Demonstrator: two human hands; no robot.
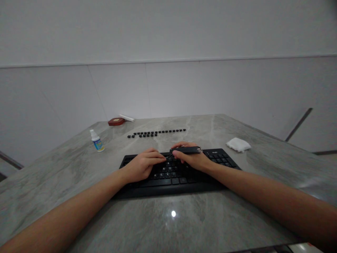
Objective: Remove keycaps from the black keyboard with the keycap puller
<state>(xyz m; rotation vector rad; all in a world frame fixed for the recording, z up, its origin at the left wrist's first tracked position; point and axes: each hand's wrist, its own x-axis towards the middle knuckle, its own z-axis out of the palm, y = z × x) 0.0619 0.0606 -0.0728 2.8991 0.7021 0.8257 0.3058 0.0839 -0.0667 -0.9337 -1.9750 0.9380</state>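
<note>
A black keyboard (171, 189) lies in front of me, with several keycaps off its middle rows. My right hand (193, 160) grips a black keycap puller (188, 150) above these rows; its thin wire end points left. My left hand (144, 164) is over the keyboard's left half, its thumb and fingers drawn together at the wire's tip. What sits between those fingertips is too small to make out. Beyond the keyboard, loose black keycaps (168, 131) are laid out in two rows.
On the left stands a white spray bottle (98, 142) with a blue and yellow label. A dark red box (116, 122) and a white strip-like object (126, 118) are at the back left. A white folded wad (238, 144) lies right of the keyboard on the grey marbled table (126, 225).
</note>
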